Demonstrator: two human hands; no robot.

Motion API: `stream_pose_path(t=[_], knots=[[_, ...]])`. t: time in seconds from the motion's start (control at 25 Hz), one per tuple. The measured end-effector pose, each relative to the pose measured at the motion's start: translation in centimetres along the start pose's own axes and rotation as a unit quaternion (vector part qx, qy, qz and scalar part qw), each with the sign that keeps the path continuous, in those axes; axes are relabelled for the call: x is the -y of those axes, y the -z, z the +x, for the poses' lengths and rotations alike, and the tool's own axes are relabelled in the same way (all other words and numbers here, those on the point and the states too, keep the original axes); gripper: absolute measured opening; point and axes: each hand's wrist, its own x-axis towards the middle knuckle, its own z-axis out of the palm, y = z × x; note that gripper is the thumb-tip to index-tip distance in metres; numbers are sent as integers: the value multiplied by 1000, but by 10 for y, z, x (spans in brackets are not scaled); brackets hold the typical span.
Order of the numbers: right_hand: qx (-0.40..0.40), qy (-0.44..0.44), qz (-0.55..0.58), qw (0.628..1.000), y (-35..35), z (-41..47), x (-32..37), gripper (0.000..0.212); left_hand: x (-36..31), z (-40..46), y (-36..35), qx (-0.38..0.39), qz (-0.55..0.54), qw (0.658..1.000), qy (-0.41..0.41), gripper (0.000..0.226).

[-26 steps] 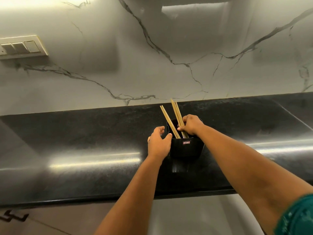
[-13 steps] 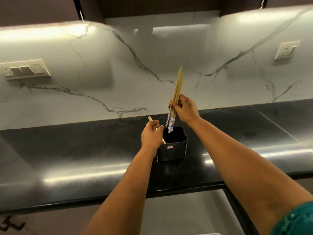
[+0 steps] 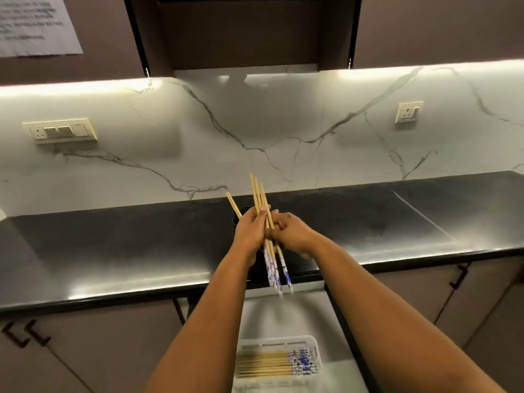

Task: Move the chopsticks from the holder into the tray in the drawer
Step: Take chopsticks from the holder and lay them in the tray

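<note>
A bundle of wooden chopsticks (image 3: 266, 222) with blue-and-white patterned ends (image 3: 276, 272) hangs over the front edge of the black counter (image 3: 127, 245), plain tips up. My left hand (image 3: 251, 232) and my right hand (image 3: 293, 234) both grip the middle of it. Another chopstick (image 3: 234, 205) sticks up from behind my left hand; I cannot tell what holds it. The black holder is hidden behind my hands. Below, an open drawer (image 3: 286, 313) holds a white tray (image 3: 283, 339) with several chopsticks (image 3: 266, 364) lying flat.
A marble backsplash carries a switch plate (image 3: 61, 132) at left and a socket (image 3: 408, 112) at right. Dark upper cabinets (image 3: 241, 32) hang overhead. Closed lower cabinet doors with dark handles (image 3: 459, 276) flank the drawer.
My right hand lifted the bundle out of the holder and brought it toward me. My left hand left the holder and closed on the bundle. The view now takes in the drawer.
</note>
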Motion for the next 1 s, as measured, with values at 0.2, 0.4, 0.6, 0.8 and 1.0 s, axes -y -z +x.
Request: stream_pose_path(t=[0.2, 0.4, 0.6, 0.8, 1.0], knots=[[177, -74, 50, 980, 7, -66, -3, 12, 35, -58, 5, 149, -145, 977, 39, 31], [210, -93, -8, 973, 5, -95, -19, 14, 52, -92, -9, 143, -149, 973, 100, 29], [114, -138, 15, 984, 0, -123, -64, 27, 48, -105, -11, 15, -290, 955, 60, 30], [-127, -206, 376, 894, -12, -134, -122, 63, 52, -109, -1, -78, -363, 928, 25, 28], [-104, -211, 574, 785, -34, -128, -113, 81, 80, -135, -45, -60, -367, 926, 60, 32]])
